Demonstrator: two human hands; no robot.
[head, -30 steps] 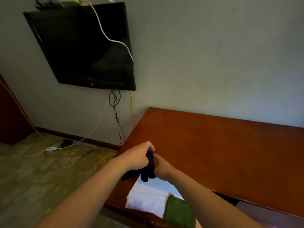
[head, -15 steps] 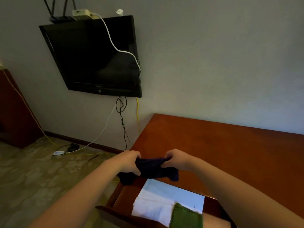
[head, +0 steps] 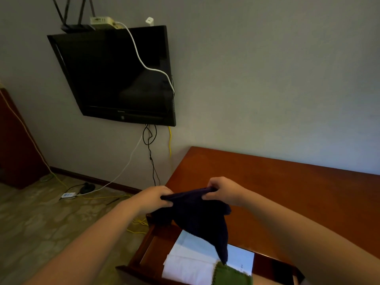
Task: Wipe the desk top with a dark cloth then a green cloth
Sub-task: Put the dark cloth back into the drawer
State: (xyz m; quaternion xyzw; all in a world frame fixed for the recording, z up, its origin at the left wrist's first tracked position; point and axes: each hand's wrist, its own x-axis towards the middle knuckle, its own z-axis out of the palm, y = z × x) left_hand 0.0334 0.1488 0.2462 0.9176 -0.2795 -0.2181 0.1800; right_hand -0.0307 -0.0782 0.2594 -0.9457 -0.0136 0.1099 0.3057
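A dark cloth [head: 197, 214] hangs spread between my hands above the desk's left front corner. My left hand [head: 156, 197] pinches its left upper edge and my right hand [head: 224, 191] pinches its right upper edge, and the loose part droops down to a point. The reddish-brown desk top [head: 287, 192] stretches to the right along the wall. Below the cloth an open drawer [head: 141, 254] holds white paper [head: 191, 262] and a green cloth [head: 232, 275] at the bottom edge of the view.
A black television [head: 115, 79] hangs on the wall at the left, with a router and cables on top. Wires trail down to the patterned floor [head: 41, 223]. A dark wooden cabinet [head: 14, 140] stands at the far left.
My hands have drawn apart and lifted slightly, and the bunched dark cloth has opened out and now hangs between them. The view has tilted up, showing the open drawer.
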